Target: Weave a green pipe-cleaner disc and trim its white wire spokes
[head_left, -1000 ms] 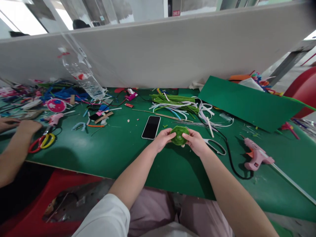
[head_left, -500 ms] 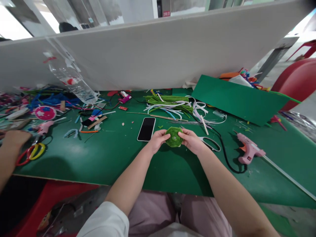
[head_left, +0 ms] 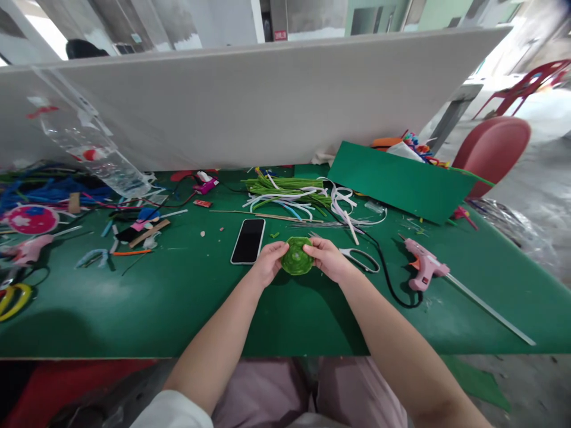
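Observation:
A round green coiled disc is held up over the green table, its flat face towards me. My left hand pinches its left edge, thumb on the face. On the opposite edge my right hand grips it the same way. A phone lies just left of my left hand. Scissors rest to the right of my right hand, their blades partly hidden by it. Behind the disc lies a bundle of green and white fuzzy stems.
A pink glue gun with a black cord lies at right. A large green sheet stands behind it. At left are a plastic bottle, another glue gun, yellow-handled scissors and craft scraps. A low partition borders the back.
The view has swung to the right, so the table's things sit further left. The other person's arm at the left has gone out of view. Both hands still hold the disc, its face turned slightly.

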Available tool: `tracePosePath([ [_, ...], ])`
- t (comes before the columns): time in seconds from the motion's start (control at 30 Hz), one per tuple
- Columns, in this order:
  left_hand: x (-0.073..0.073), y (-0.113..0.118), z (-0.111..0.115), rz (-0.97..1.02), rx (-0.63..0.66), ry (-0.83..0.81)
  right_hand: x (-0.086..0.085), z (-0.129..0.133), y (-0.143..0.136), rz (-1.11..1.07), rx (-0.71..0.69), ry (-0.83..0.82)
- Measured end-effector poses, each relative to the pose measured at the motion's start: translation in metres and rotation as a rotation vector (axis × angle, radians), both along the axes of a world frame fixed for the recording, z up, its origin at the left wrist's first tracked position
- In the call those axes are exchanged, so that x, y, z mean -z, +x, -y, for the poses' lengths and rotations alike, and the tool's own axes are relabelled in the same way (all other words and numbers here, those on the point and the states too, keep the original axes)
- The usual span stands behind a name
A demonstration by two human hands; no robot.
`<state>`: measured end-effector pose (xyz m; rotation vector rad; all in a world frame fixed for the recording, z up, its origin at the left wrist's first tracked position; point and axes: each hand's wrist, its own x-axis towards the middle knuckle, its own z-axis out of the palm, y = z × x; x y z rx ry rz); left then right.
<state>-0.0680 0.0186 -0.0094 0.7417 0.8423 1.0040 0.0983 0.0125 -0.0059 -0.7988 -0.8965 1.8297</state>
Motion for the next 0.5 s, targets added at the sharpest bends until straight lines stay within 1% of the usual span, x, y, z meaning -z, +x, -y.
tracePosePath([
  [0.13,0.0032,0.0006,-0.0019,-0.007,-0.014,-0.013,0.0023,-0.0013,-0.0023,0.002,0.044,-0.018],
  [0.27,0.0050,0.0018,-0.0023,0.024,0.055,0.022,0.0032,-0.0030,-0.0026,-0.014,0.102,-0.044],
  [0.33,0.0046,0.0020,-0.0021,0.018,0.068,0.036,0.0028,-0.0033,-0.0024,-0.028,0.114,-0.053],
  [0.4,0.0034,0.0018,-0.0019,0.001,0.044,0.048,0.0025,-0.0033,-0.0021,-0.034,0.089,-0.044],
  [0.5,0.0007,0.0012,-0.0012,-0.023,0.009,0.043,0.0035,-0.0027,-0.0018,-0.020,0.012,-0.024],
])
